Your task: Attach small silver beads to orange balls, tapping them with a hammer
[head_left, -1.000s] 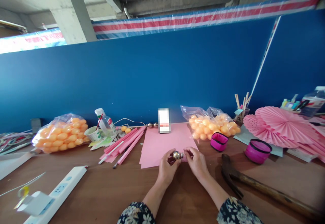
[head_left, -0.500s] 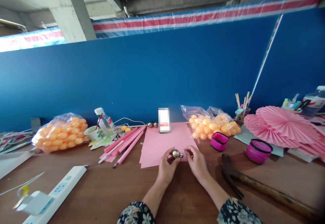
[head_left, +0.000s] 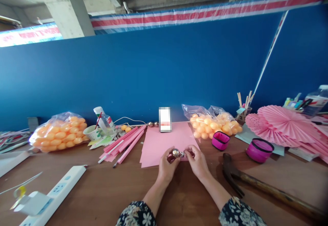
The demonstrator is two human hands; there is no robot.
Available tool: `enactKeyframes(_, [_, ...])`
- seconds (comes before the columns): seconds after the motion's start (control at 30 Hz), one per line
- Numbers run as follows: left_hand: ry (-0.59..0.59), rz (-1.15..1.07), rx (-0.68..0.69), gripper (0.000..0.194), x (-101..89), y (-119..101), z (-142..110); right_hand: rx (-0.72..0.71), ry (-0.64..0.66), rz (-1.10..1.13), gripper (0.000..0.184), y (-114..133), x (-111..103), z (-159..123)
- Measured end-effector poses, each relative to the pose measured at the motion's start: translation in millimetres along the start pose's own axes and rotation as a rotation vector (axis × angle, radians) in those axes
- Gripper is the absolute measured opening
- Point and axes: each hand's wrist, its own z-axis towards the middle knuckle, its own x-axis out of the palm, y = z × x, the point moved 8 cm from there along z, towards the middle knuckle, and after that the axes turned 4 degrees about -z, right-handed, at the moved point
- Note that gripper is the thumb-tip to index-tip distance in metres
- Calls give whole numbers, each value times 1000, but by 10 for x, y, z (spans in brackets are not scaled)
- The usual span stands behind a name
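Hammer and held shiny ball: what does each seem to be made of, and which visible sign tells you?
Hammer: handle looks like wood, brown and streaked; head probably metal, dark and dull. Shiny ball: mirror-like highlights suggest polished metal, though coated plastic is possible.

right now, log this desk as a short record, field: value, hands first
left hand: fingers around a shiny metal ball
right hand: fingers at a small shiny piece beside the ball; grip unclear
beyond hands: pink paper sheets, upright pixelated object
left side: bag of orange balls, pink strips, white power strip
right side: second bag of orange balls, two magenta containers, pink pleated paper, hammer
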Motion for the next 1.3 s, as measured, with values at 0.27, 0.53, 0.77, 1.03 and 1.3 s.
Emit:
enactKeyframes(0.27, [34, 19, -8, 50, 11, 66, 17, 70, 118, 243, 22, 22, 127, -9])
enactKeyframes(0.53, [15, 10, 22, 49, -8, 86, 19, 103, 214, 401, 20, 61, 230, -51])
enactKeyframes(0.77, [10, 32, 64, 46, -37, 122, 31, 122, 239, 375, 26, 38, 251, -64])
enactKeyframes(1.03, [12, 84, 109, 43, -26, 79, 18, 144, 237, 350, 27, 14, 253, -65])
enactKeyframes(1.3, [10, 167, 164, 41, -11, 6, -4, 150, 244, 340, 24, 39, 254, -67])
